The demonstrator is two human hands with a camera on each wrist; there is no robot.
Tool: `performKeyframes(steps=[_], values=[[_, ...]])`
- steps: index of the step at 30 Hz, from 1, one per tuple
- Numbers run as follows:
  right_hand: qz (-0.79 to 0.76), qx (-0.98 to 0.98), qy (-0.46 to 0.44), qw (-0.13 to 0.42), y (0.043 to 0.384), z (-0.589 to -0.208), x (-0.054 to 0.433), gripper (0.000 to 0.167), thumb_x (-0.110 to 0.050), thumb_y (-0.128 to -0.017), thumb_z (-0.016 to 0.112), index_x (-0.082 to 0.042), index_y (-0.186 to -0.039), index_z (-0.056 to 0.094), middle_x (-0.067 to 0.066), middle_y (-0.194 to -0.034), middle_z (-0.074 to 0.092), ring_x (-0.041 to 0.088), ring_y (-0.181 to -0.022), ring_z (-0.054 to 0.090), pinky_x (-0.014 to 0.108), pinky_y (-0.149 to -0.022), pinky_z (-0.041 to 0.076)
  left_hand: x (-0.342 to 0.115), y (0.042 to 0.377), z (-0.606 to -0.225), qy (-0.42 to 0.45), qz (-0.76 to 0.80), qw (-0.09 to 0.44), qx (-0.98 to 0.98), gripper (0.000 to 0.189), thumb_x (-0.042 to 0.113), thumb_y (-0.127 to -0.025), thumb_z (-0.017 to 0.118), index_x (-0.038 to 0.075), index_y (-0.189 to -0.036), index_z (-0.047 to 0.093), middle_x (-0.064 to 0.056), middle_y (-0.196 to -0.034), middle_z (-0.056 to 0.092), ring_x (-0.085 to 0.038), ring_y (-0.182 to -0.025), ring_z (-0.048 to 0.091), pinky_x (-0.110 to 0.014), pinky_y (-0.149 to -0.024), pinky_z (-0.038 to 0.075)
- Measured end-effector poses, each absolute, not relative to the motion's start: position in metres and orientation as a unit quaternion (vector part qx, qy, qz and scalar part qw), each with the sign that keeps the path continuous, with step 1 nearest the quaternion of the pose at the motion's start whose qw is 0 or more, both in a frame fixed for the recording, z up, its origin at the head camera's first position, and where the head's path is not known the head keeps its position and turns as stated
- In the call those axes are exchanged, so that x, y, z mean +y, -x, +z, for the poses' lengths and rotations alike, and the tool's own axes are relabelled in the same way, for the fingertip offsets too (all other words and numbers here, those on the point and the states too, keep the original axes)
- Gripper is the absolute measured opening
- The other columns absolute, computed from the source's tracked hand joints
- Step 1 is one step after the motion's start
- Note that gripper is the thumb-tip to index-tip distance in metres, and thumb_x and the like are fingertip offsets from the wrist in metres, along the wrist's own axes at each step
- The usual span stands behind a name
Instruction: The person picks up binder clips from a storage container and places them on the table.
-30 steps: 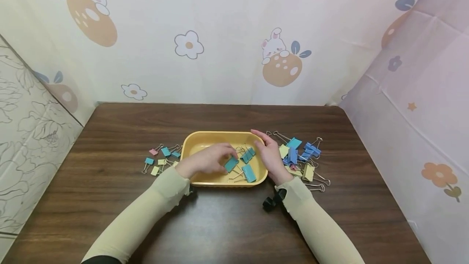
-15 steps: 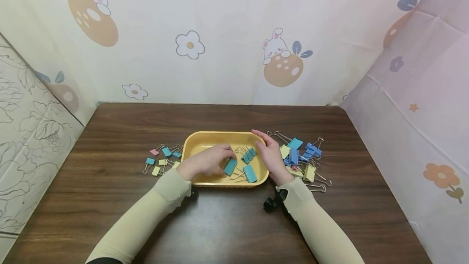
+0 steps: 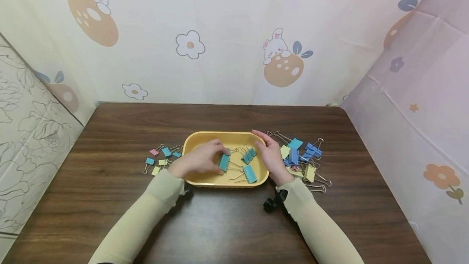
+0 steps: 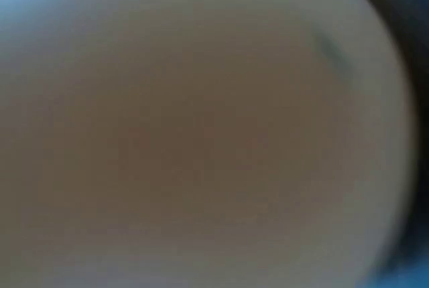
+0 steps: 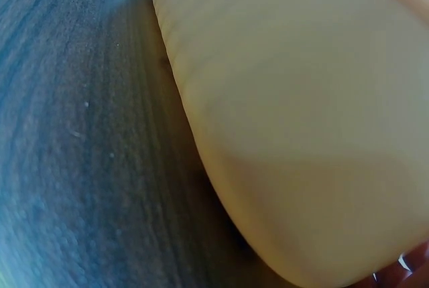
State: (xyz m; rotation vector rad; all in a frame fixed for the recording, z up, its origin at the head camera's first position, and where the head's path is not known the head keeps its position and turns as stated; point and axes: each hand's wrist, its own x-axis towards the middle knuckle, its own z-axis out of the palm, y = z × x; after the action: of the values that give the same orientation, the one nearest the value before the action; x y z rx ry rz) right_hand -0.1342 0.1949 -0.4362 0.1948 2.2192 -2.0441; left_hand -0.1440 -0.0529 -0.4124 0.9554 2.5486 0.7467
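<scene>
In the head view, a yellow tray (image 3: 198, 138) sits mid-table. My left hand (image 3: 199, 159) reaches over its left end and pinches a teal binder clip (image 3: 224, 163) between thumb and fingers. Two more teal pieces lie to the right inside the tray: a binder clip (image 3: 250, 174) nearer the front and a binder clip (image 3: 248, 156) behind it. My right hand (image 3: 272, 156) holds the tray's right end, thumb at the inner rim. The right wrist view is mostly filled by the tray's outer wall (image 5: 295, 100). Only a brownish blur appears in the left wrist view.
Right of the tray, beyond my hand, is a pile of larger blue, yellow and teal binder clips (image 3: 309, 152). Smaller pink, teal and yellow binder clips (image 3: 166, 152) are scattered on the left. The wooden table (image 3: 227, 223) meets a patterned curtain (image 3: 227, 60) behind.
My left hand has shifted left inside the tray, and the teal binder clip at its fingertips has moved left with it. The right hand stays on the tray.
</scene>
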Motion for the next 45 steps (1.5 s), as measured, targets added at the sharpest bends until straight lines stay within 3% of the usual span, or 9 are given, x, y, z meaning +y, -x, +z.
performKeyframes(steps=[10, 17, 24, 31, 35, 39, 41, 45], values=[[-0.676, 0.731, -0.06, 0.063, 0.133, -0.435, 0.195, 0.04, -0.008, -0.103, 0.049, -0.012, -0.143, 0.055, 0.008, -0.146, 0.049, 0.026, -0.126, 0.052, 0.045, -0.104, 0.043, -0.069, 0.137, -0.394, -0.323, 0.29, 0.143, 0.889, 0.055, 0.022, -0.075, 0.088, 0.006, -0.123, 0.066, -0.001, -0.11, 0.054, -0.022, -0.102, 0.057, -0.036, -0.093, 0.046], [-0.677, 0.731, -0.06, 0.057, 0.134, -0.435, 0.195, 0.04, -0.007, -0.102, 0.049, -0.011, -0.142, 0.055, 0.007, -0.145, 0.05, 0.025, -0.125, 0.052, 0.044, -0.104, 0.043, -0.091, 0.129, -0.386, -0.289, 0.32, 0.097, 0.897, 0.054, 0.026, -0.075, 0.089, 0.008, -0.121, 0.067, 0.003, -0.108, 0.056, -0.018, -0.104, 0.058, -0.039, -0.09, 0.047], [-0.674, 0.735, -0.053, 0.053, 0.134, -0.436, 0.195, 0.04, -0.008, -0.103, 0.049, -0.012, -0.142, 0.056, 0.007, -0.144, 0.051, 0.025, -0.125, 0.053, 0.044, -0.103, 0.044, -0.124, 0.124, -0.38, -0.25, 0.366, 0.038, 0.895, 0.053, 0.028, -0.075, 0.089, 0.011, -0.121, 0.068, 0.004, -0.107, 0.057, -0.018, -0.097, 0.059, -0.037, -0.076, 0.049], [-0.674, 0.734, -0.061, 0.06, 0.134, -0.437, 0.195, 0.04, -0.009, -0.103, 0.049, -0.014, -0.141, 0.056, 0.006, -0.145, 0.05, 0.024, -0.126, 0.052, 0.043, -0.104, 0.043, -0.162, 0.121, -0.377, -0.191, 0.414, -0.019, 0.89, 0.052, 0.027, -0.077, 0.088, 0.009, -0.121, 0.068, -0.001, -0.112, 0.058, -0.024, -0.101, 0.062, -0.048, -0.081, 0.053], [-0.676, 0.731, -0.062, 0.063, 0.135, -0.438, 0.196, 0.04, -0.008, -0.103, 0.048, -0.013, -0.142, 0.055, 0.006, -0.146, 0.049, 0.024, -0.128, 0.051, 0.042, -0.106, 0.041, -0.183, 0.123, -0.38, -0.135, 0.4, -0.04, 0.906, 0.057, 0.033, -0.08, 0.085, 0.007, -0.126, 0.064, -0.006, -0.117, 0.056, -0.023, -0.099, 0.061, -0.038, -0.077, 0.055], [-0.673, 0.734, -0.066, 0.063, 0.134, -0.438, 0.196, 0.04, -0.007, -0.103, 0.048, -0.012, -0.142, 0.056, 0.006, -0.146, 0.048, 0.023, -0.128, 0.05, 0.042, -0.106, 0.041, -0.201, 0.125, -0.385, -0.087, 0.401, -0.029, 0.912, 0.061, 0.034, -0.084, 0.081, 0.003, -0.132, 0.059, -0.012, -0.121, 0.052, -0.027, -0.081, 0.069, -0.032, -0.071, 0.054], [-0.671, 0.736, -0.068, 0.062, 0.134, -0.438, 0.196, 0.04, -0.007, -0.102, 0.048, -0.013, -0.141, 0.056, 0.005, -0.146, 0.048, 0.023, -0.128, 0.051, 0.042, -0.106, 0.041, -0.208, 0.127, -0.389, -0.073, 0.396, -0.027, 0.915, 0.063, 0.035, -0.085, 0.08, 0.001, -0.133, 0.058, -0.014, -0.12, 0.051, -0.03, -0.084, 0.069, -0.036, -0.076, 0.051], [-0.669, 0.737, -0.069, 0.059, 0.134, -0.437, 0.195, 0.04, -0.007, -0.102, 0.048, -0.014, -0.141, 0.057, 0.005, -0.146, 0.049, 0.023, -0.128, 0.05, 0.041, -0.106, 0.041, -0.221, 0.129, -0.396, -0.054, 0.359, -0.038, 0.931, 0.063, 0.037, -0.085, 0.079, 0.0, -0.132, 0.059, -0.017, -0.119, 0.053, -0.036, -0.107, 0.058, -0.05, -0.088, 0.04]])
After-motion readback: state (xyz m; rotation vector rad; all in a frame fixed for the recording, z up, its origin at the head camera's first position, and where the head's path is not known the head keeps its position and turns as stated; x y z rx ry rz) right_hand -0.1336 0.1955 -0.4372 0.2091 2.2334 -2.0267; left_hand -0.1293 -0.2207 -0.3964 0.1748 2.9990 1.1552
